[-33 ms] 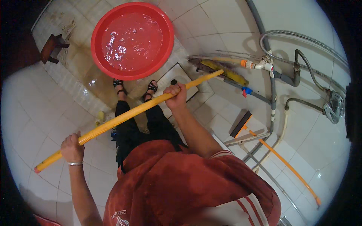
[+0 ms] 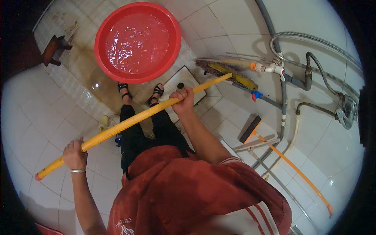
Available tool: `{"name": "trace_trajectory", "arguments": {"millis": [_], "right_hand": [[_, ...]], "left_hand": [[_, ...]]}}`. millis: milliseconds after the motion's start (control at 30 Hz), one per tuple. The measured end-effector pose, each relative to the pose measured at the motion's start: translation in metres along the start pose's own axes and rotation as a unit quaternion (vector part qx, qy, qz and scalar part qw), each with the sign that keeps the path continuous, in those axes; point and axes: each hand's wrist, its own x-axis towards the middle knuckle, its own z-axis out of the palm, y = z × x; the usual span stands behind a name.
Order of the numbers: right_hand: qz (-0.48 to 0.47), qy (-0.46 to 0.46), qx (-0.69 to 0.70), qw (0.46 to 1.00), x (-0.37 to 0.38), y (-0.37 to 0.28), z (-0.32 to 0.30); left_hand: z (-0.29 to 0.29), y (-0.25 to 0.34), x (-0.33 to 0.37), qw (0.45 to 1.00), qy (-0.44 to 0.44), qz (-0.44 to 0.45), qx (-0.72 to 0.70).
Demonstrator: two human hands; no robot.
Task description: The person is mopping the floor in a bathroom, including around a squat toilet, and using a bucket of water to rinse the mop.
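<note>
A long yellow pole (image 2: 129,122) slants across my front from lower left to upper right. My left hand (image 2: 75,155), with a silver bracelet at the wrist, is wrapped round it near its pinkish lower end. Farther up, my right hand (image 2: 182,101) grips the same pole. Its far end meets a brush head (image 2: 244,82) with a yellow back and dark bristles, against the wall base by the pipes, so the whole looks like a long-handled broom. A large red basin (image 2: 137,43) of water stands on the floor ahead of my sandalled feet.
Grey pipes with a white valve (image 2: 274,69) and a blue valve (image 2: 256,94) run along the right wall, beside a metal hose (image 2: 313,36). A squeegee with an orange handle (image 2: 301,174) leans there. A small brown stool (image 2: 54,51) stands far left on wet, stained floor.
</note>
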Motion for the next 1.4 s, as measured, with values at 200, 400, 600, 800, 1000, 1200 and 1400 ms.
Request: {"name": "trace_trajectory", "arguments": {"millis": [200,400,600,800,1000,1200,1400], "right_hand": [[0.021,-0.043,-0.001,0.999,-0.01,0.006,-0.003],[0.041,-0.074,-0.006,0.996,-0.007,0.007,-0.005],[0.024,0.052,-0.215,0.975,0.05,0.018,-0.06],[0.081,0.174,-0.301,0.934,0.067,0.108,-0.082],[0.072,0.11,-0.288,0.948,0.05,0.103,-0.094],[0.132,0.04,-0.113,0.984,-0.008,0.07,-0.074],[-0.063,0.127,-0.085,0.986,0.091,0.036,-0.114]], "left_hand": [[-0.023,-0.002,-0.009,0.999,0.002,-0.002,0.04],[-0.041,0.006,-0.012,0.998,0.002,-0.017,0.064],[-0.035,0.088,0.025,0.946,-0.318,-0.045,-0.044],[0.001,0.166,0.084,0.898,-0.44,-0.018,0.001],[0.005,0.154,0.087,0.836,-0.544,0.01,-0.067],[0.006,0.126,0.047,0.694,-0.601,0.282,-0.28],[-0.063,0.201,0.092,0.591,-0.701,-0.133,-0.376]]}}
